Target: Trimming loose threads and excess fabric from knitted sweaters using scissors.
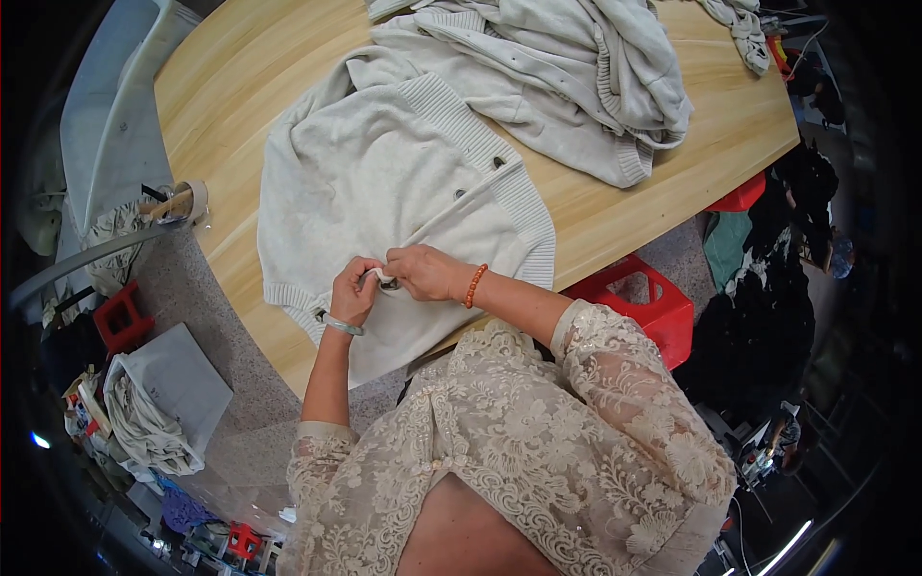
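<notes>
A cream knitted cardigan (336,182) with ribbed edges lies spread on the wooden table in front of me. Dark round buttons (498,162) run in a slanting line along its front opening. My left hand (355,290) pinches the cardigan's front edge with bent fingers, close to one of the buttons. Right beside it, my right hand (423,272) also has its fingertips closed on that edge, and the two hands nearly touch. A button (388,283) shows just under the right fingertips. Whether the fingers also grip this button is hidden.
More light knitted garments (576,86) are heaped at the far side of the table (230,67). A roll of tape (195,202) sits at the table's left edge. A red stool (653,312) stands to the right, beside a dark pile (759,317). Folded garments (144,422) lie at lower left.
</notes>
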Demonstrator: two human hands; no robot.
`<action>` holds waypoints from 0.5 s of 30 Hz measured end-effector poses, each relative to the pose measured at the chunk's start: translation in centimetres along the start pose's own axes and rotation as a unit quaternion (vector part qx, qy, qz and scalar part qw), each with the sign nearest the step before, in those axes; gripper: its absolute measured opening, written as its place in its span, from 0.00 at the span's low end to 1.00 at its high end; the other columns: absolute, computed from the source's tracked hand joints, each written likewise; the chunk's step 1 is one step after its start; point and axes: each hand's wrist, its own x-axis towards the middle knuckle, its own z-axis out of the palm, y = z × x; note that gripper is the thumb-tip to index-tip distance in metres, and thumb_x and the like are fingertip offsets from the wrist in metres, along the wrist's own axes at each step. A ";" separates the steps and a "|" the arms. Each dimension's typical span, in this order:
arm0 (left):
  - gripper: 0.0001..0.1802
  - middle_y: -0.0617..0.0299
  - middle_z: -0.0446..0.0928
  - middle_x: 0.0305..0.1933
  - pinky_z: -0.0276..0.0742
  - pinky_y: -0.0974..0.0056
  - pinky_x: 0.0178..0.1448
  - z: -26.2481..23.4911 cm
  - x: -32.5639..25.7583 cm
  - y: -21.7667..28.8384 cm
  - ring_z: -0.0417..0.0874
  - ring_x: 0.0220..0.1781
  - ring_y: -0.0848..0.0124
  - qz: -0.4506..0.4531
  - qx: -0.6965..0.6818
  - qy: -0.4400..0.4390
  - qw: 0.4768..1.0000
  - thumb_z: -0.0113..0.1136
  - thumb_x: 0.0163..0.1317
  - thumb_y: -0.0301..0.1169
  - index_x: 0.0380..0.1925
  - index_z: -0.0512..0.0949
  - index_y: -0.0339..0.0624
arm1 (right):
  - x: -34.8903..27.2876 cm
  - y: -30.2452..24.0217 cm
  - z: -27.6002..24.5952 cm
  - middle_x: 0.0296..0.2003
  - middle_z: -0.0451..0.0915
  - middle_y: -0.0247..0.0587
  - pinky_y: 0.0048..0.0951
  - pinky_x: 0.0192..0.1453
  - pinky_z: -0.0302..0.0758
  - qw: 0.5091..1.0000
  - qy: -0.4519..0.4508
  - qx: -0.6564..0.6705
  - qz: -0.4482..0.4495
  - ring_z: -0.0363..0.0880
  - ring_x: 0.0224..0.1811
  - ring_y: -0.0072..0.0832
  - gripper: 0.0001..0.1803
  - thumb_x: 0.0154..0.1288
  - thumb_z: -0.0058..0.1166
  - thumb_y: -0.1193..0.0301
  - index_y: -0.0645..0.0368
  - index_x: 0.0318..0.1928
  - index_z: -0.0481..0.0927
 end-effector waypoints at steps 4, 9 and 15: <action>0.05 0.62 0.78 0.32 0.72 0.72 0.40 -0.3 -0.1 -0.4 0.75 0.34 0.77 -0.015 -0.015 0.010 1.000 0.56 0.60 0.23 0.35 0.78 0.37 | -0.3 -0.3 -0.2 0.32 0.75 0.48 0.42 0.40 0.75 0.999 0.020 -0.018 0.020 0.78 0.36 0.48 0.03 0.57 0.50 0.76 0.62 0.31 0.76; 0.06 0.58 0.79 0.35 0.73 0.67 0.42 -0.7 -0.5 -0.1 0.78 0.36 0.70 -0.048 0.115 0.069 0.990 0.60 0.57 0.23 0.36 0.78 0.37 | -2.5 -0.7 -3.9 0.35 0.74 0.47 0.43 0.39 0.75 0.978 0.011 -0.142 0.150 0.79 0.35 0.47 0.05 0.59 0.51 0.73 0.61 0.34 0.76; 0.13 0.53 0.76 0.38 0.73 0.56 0.47 4.6 3.1 5.2 0.77 0.42 0.53 0.176 0.180 0.124 0.960 0.60 0.52 0.20 0.39 0.77 0.39 | -4.0 0.5 -5.2 0.36 0.73 0.43 0.42 0.39 0.76 0.973 0.036 -0.171 0.150 0.79 0.35 0.44 0.04 0.60 0.52 0.72 0.58 0.34 0.78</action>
